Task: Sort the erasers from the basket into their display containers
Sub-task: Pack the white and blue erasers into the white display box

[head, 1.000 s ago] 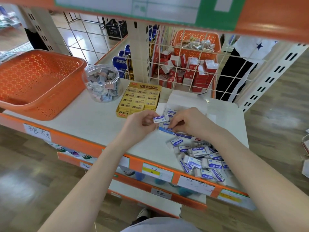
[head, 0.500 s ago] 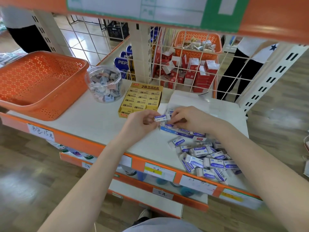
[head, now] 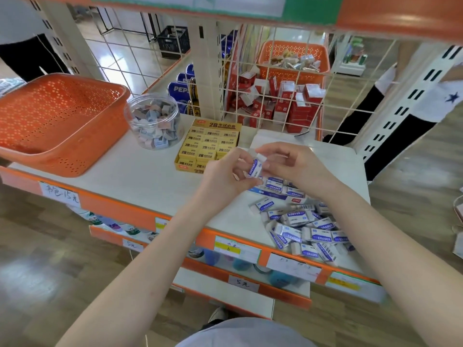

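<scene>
The left hand (head: 223, 176) and right hand (head: 293, 164) together pinch one small rectangular eraser (head: 255, 167), white with a glossy blue-and-white sleeve, tilted above the flat blue display box (head: 273, 194); a loose heap of wrapped erasers (head: 300, 229) lies on the smooth white shelf (head: 125, 176) just beside it; the perforated orange plastic basket (head: 57, 121), a round clear jar (head: 154, 121) and a yellow cardboard tray (head: 208, 144) stand further left.

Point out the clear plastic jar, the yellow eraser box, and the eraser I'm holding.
Clear plastic jar (head: 152, 121), head view, front wall.
Yellow cardboard eraser box (head: 209, 146), head view, top rows.
Blue-and-white wrapped eraser (head: 255, 168), head view, printed sleeve.
</scene>
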